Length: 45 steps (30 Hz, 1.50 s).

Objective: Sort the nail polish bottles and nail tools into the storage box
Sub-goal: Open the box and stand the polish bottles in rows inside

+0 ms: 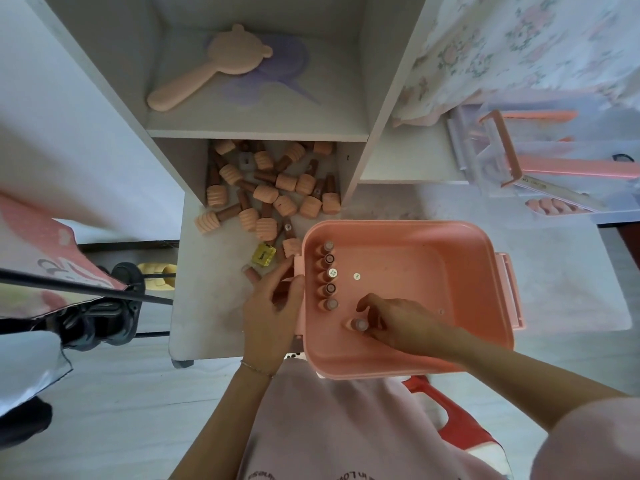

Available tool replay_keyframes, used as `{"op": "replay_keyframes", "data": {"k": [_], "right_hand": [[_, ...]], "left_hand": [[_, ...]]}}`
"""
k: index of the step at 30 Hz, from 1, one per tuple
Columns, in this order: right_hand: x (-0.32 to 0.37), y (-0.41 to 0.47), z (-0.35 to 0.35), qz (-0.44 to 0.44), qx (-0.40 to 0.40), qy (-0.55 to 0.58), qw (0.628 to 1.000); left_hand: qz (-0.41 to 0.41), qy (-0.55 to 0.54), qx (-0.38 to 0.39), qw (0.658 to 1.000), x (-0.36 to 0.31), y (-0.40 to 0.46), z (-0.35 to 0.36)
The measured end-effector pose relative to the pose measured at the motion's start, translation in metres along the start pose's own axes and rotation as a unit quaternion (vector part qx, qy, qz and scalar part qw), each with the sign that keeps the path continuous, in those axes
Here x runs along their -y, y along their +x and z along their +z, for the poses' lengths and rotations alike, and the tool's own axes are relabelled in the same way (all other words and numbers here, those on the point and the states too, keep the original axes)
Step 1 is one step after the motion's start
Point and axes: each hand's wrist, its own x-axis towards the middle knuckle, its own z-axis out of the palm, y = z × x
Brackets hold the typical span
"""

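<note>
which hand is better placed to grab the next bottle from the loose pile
Left. The left hand rests outside the storage box, nearest the loose bottles; the right hand is inside, holding a bottle.

I count six small nail polish bottles [328, 274] inside one pink plastic storage box [485, 258], roughly twenty peach ribbed-cap bottles [266, 188] heaped loose, one yellow cube [263, 255], and one peach bear-shaped hand mirror [221, 60].
</note>
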Motion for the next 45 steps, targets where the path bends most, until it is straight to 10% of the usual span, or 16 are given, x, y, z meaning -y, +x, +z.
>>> {"op": "replay_keyframes", "data": {"k": [45], "right_hand": [[0.019, 0.022, 0.028, -0.001, -0.058, 0.159, 0.986]], "left_hand": [[0.003, -0.029, -0.001, 1.0, -0.004, 0.0, 0.002]]}}
